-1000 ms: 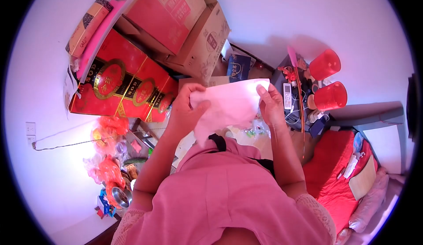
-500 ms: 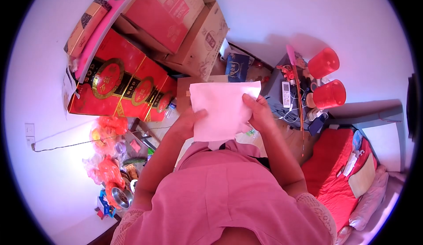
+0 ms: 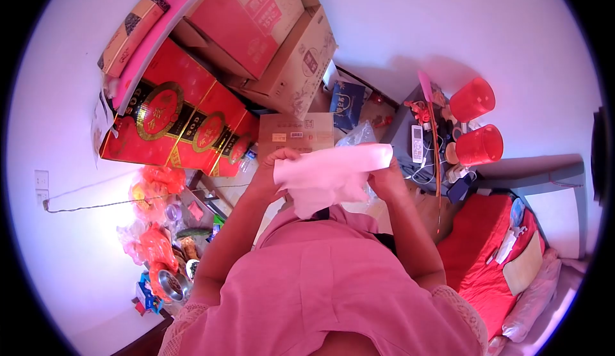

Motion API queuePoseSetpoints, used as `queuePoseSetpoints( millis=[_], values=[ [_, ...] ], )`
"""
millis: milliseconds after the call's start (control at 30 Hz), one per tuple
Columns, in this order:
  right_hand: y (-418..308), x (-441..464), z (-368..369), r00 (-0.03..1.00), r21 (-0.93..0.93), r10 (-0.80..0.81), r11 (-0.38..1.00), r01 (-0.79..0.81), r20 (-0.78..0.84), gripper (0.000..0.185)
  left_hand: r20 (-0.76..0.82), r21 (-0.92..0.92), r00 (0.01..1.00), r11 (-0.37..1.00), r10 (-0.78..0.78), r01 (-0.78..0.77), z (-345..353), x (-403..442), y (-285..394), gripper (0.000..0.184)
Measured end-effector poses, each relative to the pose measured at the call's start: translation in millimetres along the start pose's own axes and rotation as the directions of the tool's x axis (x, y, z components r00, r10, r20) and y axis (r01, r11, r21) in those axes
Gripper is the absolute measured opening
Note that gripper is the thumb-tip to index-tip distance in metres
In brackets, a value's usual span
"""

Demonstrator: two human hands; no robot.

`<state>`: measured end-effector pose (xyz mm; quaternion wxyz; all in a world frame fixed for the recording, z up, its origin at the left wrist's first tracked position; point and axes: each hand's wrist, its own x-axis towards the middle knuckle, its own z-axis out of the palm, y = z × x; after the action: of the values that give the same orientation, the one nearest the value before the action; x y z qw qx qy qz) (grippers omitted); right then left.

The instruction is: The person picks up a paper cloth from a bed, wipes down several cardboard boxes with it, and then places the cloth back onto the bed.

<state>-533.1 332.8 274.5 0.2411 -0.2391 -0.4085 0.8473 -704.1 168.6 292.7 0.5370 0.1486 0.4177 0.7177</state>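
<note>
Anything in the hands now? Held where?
Yes: a pale sheet, paper or cloth unclear. The left hand grips its left edge, the right hand its right edge, both near the top.

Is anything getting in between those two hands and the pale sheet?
Nothing visible does. The left hand and right hand grip the pale sheet directly, one at each side. A cardboard box shows beyond the sheet, not between it and the hands.

2 red cylinders (image 3: pixel 479 145) near a white remote (image 3: pixel 417 143), stacked cardboard boxes (image 3: pixel 298 61), blue bag (image 3: pixel 347 105)
</note>
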Motion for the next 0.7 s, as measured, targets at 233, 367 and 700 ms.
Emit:
queuePoseSetpoints(
  millis=[233,367,700],
  values=[
    [-29,-1,6,0.903,-0.244,-0.359,0.877,0.413,0.237,0.019,-0.013,-0.327,0.989,0.936,-0.145,0.132,19,1,20,0.038],
    [-34,-2,10,0.851,-0.457,-0.436,0.717,0.526,0.293,0.021,0.098,0.552,0.993,0.827,0.062,-0.106,12,-1,11,0.041],
    [-65,5,12,0.950,-0.093,0.008,0.995,0.023,0.313,0.043,-0.080,0.545,0.987,0.835,0.141,-0.075,42,-5,28,0.030]
  ],
)
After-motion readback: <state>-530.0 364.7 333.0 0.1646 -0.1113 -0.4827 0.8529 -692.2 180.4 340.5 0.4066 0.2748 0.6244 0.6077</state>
